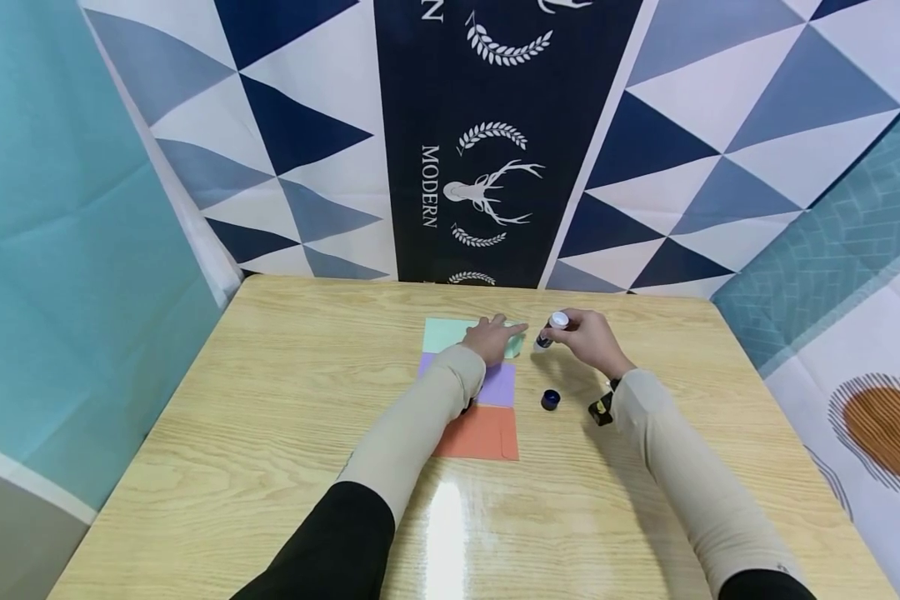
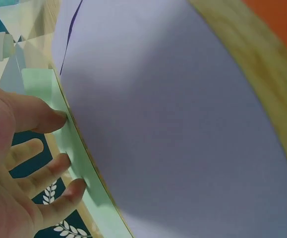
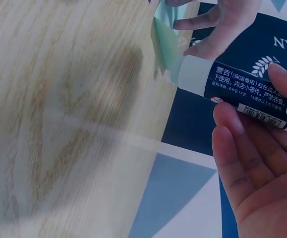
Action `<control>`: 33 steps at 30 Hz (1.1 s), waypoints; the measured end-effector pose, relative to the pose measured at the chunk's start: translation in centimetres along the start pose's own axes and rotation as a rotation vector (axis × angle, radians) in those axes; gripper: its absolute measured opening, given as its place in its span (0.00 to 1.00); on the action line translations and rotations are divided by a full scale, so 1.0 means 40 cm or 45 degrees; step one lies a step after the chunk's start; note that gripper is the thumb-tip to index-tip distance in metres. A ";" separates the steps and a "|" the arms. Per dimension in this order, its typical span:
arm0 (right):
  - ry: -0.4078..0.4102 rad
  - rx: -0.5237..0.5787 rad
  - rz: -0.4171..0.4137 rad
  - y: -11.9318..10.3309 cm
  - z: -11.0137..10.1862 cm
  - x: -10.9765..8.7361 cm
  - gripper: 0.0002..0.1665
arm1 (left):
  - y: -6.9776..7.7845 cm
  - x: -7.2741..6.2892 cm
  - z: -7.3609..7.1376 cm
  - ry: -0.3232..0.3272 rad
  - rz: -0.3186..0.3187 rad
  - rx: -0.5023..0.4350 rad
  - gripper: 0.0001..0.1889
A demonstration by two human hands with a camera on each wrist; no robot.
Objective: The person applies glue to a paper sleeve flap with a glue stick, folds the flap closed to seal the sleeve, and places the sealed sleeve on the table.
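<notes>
Three paper envelopes lie in a column: a mint green one (image 1: 444, 333) farthest away, a purple one (image 1: 501, 385) in the middle, an orange one (image 1: 476, 433) nearest. My left hand (image 1: 491, 340) rests on the green envelope with its fingers spread. In the left wrist view, the fingertips (image 2: 76, 188) lie on the green paper beside the purple envelope (image 2: 173, 119). Between thumb and fingers, my right hand (image 1: 591, 340) holds an uncapped glue stick (image 3: 247, 91), tilted beside the green envelope's raised flap (image 3: 166, 39). Its dark label carries white print.
A dark blue cap (image 1: 551, 400) lies on the wooden table (image 1: 270, 400), right of the envelopes. Behind the table's far edge hangs a patterned cloth (image 1: 315, 142) with triangles and a deer head. Teal cloth (image 1: 67, 208) hangs along the left side.
</notes>
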State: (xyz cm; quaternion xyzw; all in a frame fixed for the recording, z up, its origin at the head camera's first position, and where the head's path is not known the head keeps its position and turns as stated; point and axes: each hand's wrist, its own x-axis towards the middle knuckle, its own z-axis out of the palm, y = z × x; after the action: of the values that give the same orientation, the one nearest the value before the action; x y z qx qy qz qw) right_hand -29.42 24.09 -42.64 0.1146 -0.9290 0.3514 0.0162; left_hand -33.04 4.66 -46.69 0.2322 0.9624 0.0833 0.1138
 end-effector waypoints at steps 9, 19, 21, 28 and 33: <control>-0.001 -0.007 0.002 -0.001 -0.004 -0.001 0.15 | -0.003 -0.004 0.000 0.010 0.005 -0.008 0.30; -0.002 -0.016 0.000 -0.004 0.002 0.001 0.15 | -0.017 -0.021 -0.003 0.035 0.046 -0.054 0.25; 0.000 -0.023 -0.005 -0.002 0.003 0.000 0.15 | -0.020 -0.025 -0.002 0.050 0.050 -0.070 0.26; -0.004 -0.027 -0.002 0.003 0.006 -0.003 0.14 | -0.028 -0.025 0.002 0.063 0.033 -0.089 0.26; -0.003 -0.014 0.001 0.003 0.005 -0.006 0.14 | -0.029 -0.028 0.002 0.060 0.025 -0.071 0.25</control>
State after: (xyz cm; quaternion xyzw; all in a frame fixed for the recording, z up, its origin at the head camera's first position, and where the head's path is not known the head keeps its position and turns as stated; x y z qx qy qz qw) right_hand -29.22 24.11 -42.88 0.1145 -0.9311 0.3460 0.0156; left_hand -32.53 3.13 -46.83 0.2362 0.9598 0.1167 0.0968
